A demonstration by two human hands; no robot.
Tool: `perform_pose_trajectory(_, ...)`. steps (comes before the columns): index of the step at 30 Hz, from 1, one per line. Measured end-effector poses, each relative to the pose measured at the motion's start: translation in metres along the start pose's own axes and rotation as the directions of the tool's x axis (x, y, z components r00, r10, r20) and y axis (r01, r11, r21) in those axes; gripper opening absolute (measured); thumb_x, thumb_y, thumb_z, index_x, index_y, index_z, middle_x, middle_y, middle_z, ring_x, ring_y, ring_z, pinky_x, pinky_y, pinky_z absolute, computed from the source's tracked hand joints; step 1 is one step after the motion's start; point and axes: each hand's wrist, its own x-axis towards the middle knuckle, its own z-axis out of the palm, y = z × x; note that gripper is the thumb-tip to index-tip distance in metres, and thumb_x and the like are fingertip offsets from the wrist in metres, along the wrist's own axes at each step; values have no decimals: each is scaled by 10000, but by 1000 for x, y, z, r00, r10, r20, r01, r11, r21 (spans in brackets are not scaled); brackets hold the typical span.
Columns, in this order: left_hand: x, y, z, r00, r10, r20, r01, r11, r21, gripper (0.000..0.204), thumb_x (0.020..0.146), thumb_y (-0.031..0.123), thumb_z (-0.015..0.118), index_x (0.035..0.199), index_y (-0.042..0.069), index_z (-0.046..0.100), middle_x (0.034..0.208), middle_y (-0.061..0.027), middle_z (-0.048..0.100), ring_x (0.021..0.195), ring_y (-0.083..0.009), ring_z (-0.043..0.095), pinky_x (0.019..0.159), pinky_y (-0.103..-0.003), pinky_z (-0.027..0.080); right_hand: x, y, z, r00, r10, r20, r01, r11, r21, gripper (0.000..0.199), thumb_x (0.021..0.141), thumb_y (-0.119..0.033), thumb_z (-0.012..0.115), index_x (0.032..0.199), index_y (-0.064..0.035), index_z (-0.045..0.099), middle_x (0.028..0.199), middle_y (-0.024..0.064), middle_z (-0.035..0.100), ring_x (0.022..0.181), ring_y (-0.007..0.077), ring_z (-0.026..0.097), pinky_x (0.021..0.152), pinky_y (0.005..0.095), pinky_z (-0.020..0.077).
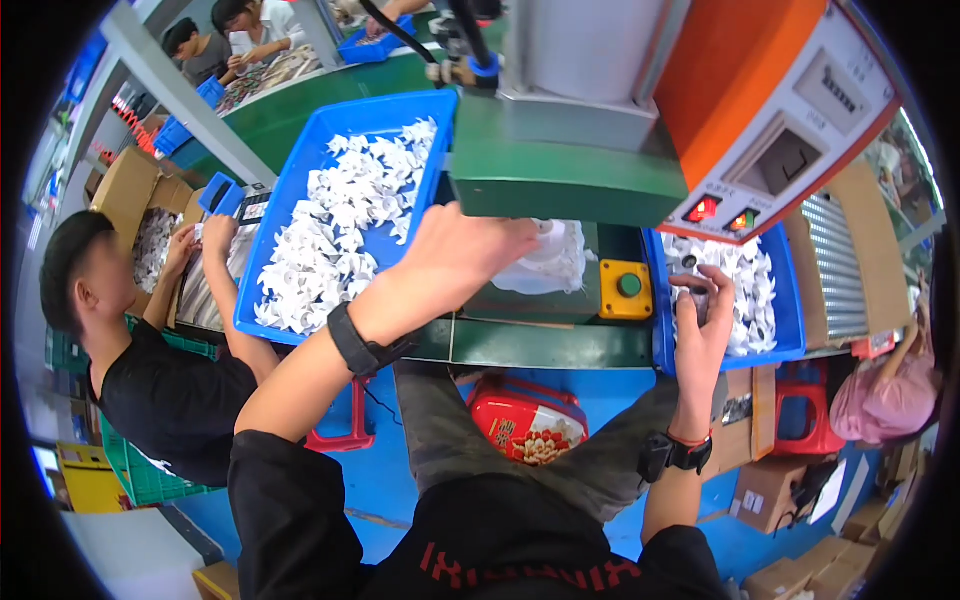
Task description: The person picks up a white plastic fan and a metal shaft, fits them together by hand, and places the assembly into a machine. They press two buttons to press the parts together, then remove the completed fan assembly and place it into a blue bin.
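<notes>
The person sat with knees apart, and a red tin (525, 420) lay on the blue floor (400, 480) between the feet. A black band was on each wrist. The right hand (700, 305) was curled shut around a small white and grey piece (694, 290), and it held that piece just over the near edge of the blue tray on the right (662, 330), which was full of white paper pieces. The left hand (470, 250) reached forward under the green machine (560, 180), with its fingers bent down on a white paper piece (550, 262) that sat on the green desk (520, 345). I could not tell if the fingers pinched it or only pressed on it. A yellow box with a green button (627, 288) stood just beside that piece, between the two hands. Farther back on the left was a big blue tray (290, 200) heaped with white paper pieces (345, 220). Another person in a black shirt (170, 390) sat at the left side. Far behind, more people worked at a long green belt (300, 100).
</notes>
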Motion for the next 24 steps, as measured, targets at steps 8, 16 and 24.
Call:
perform_pose_trajectory(8,-30,-4,-17,972,-222,-79,167,887,-430,269,838,159,685,1079,41,670,1153,-119,629,963,-304,644,789,-372,523,5,-5,1,999,4,32,-1,996,-94,403,924,-5,504,1307,-38,384,1202,120,627,1031,129,542,902,250,396)
perform_pose_trajectory(16,-57,25,-28,886,-427,-179,261,781,-568,379,807,126,716,1167,43,631,1232,-115,581,1074,-228,600,859,-326,501,8,2,-3,997,-59,41,64,989,-136,396,945,-26,507,1317,-29,371,1218,133,620,1098,159,529,954,280,379)
perform_pose_trajectory(24,-57,28,-24,886,-455,-87,279,674,-684,360,786,124,728,1122,30,637,1149,-113,597,992,-224,611,807,-329,498,4,4,0,1000,19,17,-18,1000,-18,363,970,-69,518,1302,-29,377,1181,154,628,1012,139,542,873,248,409)
